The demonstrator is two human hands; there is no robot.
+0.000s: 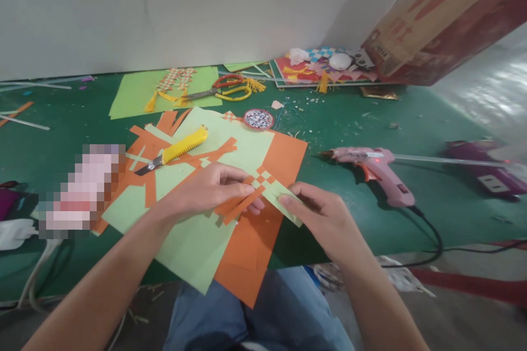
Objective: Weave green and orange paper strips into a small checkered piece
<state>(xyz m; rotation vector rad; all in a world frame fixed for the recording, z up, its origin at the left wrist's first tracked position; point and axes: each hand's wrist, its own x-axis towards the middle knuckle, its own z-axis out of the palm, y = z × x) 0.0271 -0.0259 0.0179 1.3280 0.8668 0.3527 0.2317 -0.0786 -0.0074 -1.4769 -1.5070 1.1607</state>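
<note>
Between my hands is a small woven paper piece [263, 177], a checkered patch of orange and pale green strips with long loose ends. My left hand [220, 189] pinches its orange strips between thumb and fingers. Pale green strips on the other side are gripped by my right hand [315, 205]. Below them lie a light green paper sheet [181, 263] and an orange sheet [247, 252], overlapping at the table edge. A yellow utility knife [185, 143], blade out, rests on loose orange strips [150, 189] beyond my left forearm.
Scissors [234, 88] and tasselled woven pieces [177, 79] lie at the back. A small round dish [258, 119] sits nearer. At right, a pink glue gun [381, 167] trails its cord. A large box [448, 16] stands back right. A blurred-out object [84, 189] lies left near cables.
</note>
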